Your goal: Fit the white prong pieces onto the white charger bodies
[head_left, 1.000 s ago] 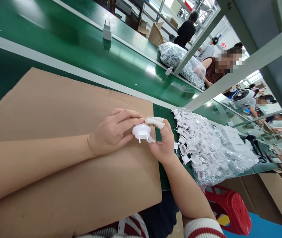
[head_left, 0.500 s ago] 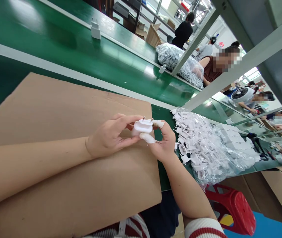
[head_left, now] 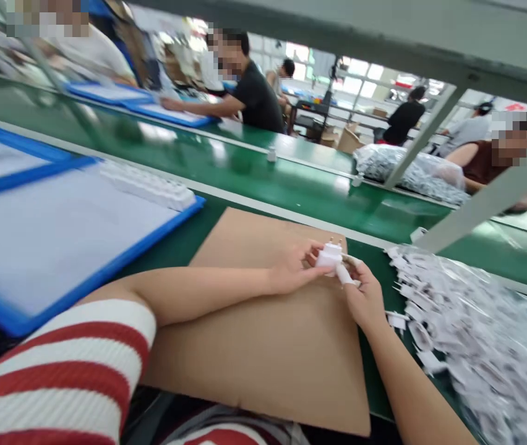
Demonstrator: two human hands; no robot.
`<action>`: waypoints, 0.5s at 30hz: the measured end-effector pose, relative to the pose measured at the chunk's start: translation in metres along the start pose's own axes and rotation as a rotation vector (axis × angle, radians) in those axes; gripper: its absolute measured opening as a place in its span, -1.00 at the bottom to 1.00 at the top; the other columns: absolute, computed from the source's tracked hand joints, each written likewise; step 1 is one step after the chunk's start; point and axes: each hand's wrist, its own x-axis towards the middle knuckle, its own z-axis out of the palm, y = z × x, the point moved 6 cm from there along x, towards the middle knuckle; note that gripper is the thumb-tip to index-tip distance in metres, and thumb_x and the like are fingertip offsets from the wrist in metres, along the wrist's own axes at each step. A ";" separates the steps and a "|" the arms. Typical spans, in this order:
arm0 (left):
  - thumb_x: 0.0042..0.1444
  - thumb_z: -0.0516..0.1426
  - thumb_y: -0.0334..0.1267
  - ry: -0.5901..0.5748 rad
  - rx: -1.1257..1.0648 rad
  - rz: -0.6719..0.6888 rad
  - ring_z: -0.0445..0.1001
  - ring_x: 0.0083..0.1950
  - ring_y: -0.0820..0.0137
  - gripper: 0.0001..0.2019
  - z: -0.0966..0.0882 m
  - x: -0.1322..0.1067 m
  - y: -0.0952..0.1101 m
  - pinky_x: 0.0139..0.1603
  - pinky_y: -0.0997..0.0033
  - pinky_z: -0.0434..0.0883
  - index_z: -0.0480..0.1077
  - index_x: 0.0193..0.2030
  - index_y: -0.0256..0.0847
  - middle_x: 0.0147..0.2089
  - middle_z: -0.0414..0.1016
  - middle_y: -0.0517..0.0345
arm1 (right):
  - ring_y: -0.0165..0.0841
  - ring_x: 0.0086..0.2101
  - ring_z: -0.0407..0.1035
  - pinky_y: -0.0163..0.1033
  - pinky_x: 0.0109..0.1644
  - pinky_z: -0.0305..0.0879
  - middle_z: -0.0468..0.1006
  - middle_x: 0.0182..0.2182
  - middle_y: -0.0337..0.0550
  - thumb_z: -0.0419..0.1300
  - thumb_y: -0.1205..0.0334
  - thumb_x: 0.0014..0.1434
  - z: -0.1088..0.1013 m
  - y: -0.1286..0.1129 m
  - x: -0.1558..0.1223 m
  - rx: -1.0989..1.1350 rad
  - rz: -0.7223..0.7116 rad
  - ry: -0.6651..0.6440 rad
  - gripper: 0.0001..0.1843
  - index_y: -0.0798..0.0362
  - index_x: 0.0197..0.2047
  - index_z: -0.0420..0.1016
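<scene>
Over the far right part of a brown cardboard sheet, both hands grip one white two-pin plug adapter. Its two metal pins point up and away. My left hand pinches it from the left side, thumb on the near face. On the other side, my right hand holds it with thumb and forefinger, both wrapped in white tape or finger covers. To the right of that hand lies a heap of white plug casings, partly under clear plastic.
At left, a blue-edged tray holds a row of white pieces along its far side. Beyond a pale rail runs the green conveyor belt, carrying a white plug. A slanted metal post rises at right; co-workers sit opposite.
My view has swung left, bringing the blue-edged tray and more co-workers into sight. Both hands keep hold of the plug adapter, whose pins now stand more upright in view.
</scene>
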 end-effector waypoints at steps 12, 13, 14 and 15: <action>0.08 0.43 -0.32 0.880 0.632 0.263 0.53 -0.03 0.38 -0.45 -0.286 -0.009 0.081 0.08 0.33 0.48 0.23 0.08 -0.25 0.02 0.47 0.07 | -0.20 -0.15 0.51 -0.05 -0.03 0.46 0.59 0.01 0.03 0.18 -0.11 0.25 0.011 0.009 -0.003 -0.088 0.049 -0.197 -0.41 0.03 0.23 0.43; 0.04 0.45 -0.37 1.038 0.714 0.191 0.51 -0.09 0.44 -0.44 -0.320 -0.023 0.080 0.03 0.38 0.48 0.23 0.05 -0.28 0.00 0.44 0.12 | -0.20 -0.13 0.52 -0.05 -0.01 0.47 0.58 0.03 0.03 0.18 -0.11 0.26 0.012 0.010 -0.003 -0.095 0.042 -0.205 -0.42 0.03 0.23 0.43; 0.06 0.42 -0.44 1.140 0.736 0.155 0.48 -0.12 0.47 -0.46 -0.349 -0.037 0.078 0.00 0.39 0.47 0.20 0.04 -0.31 0.02 0.40 0.11 | -0.20 -0.10 0.52 -0.04 0.01 0.47 0.58 0.04 0.02 0.17 -0.11 0.27 0.012 0.010 -0.003 -0.106 0.034 -0.211 -0.43 0.02 0.23 0.42; 0.11 0.35 -0.51 1.214 0.746 0.132 0.45 -0.13 0.49 -0.50 -0.374 -0.050 0.075 0.00 0.38 0.46 0.16 0.04 -0.33 0.03 0.37 0.09 | -0.20 -0.09 0.52 -0.03 0.04 0.47 0.58 0.05 0.02 0.16 -0.11 0.27 0.013 0.010 -0.003 -0.124 0.027 -0.218 -0.44 0.01 0.23 0.42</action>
